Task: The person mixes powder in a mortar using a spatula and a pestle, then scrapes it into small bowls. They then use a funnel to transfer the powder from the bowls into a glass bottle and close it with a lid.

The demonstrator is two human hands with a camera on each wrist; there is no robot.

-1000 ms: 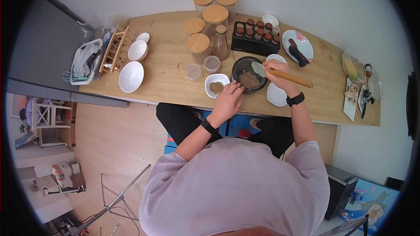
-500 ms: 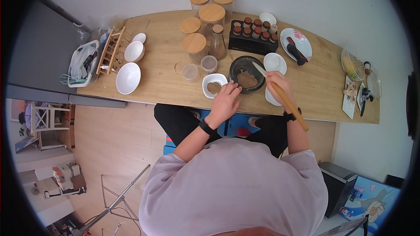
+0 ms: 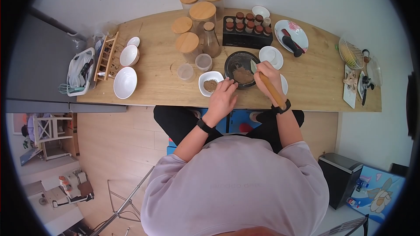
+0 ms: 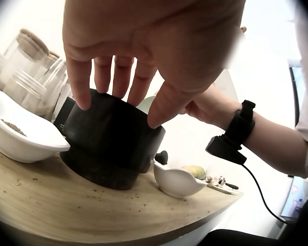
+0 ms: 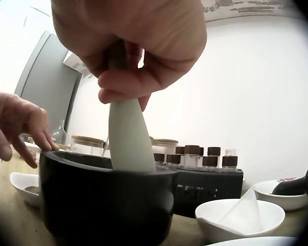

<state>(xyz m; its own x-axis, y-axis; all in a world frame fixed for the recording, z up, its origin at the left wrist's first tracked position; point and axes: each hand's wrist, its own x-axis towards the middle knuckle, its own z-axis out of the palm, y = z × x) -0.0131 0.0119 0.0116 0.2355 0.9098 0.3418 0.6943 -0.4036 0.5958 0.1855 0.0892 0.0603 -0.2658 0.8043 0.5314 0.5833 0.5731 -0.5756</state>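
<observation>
A black mortar [image 3: 229, 66] with brown powder [image 3: 243, 75] in it stands near the table's front edge. My right hand [image 3: 267, 78] grips a spatula with a wooden handle [image 3: 272, 89] and a pale green blade [image 5: 127, 136], whose tip dips below the mortar's rim. The handle slants back over the right wrist. At the mortar's near left rim rests my left hand [image 3: 222, 100], its fingers [image 4: 124, 77] stretched loosely over the edge. Just left of it sits a square white bowl [image 3: 211, 75] holding coarser brown powder.
Two lidless clear jars [image 3: 204, 62] and several wooden-lidded jars [image 3: 187, 43] stand behind on the left. A black rack [image 3: 247, 39] of spice bottles is behind the mortar. White dishes [image 3: 271, 56] lie to its right, near a floral plate [image 3: 297, 29] bearing a black-headed tool [image 3: 292, 46].
My right hand has turned the spatula, so its handle has swung from pointing right to pointing back toward the body. The left hand stays at the mortar's rim. The head view has shifted slightly.
</observation>
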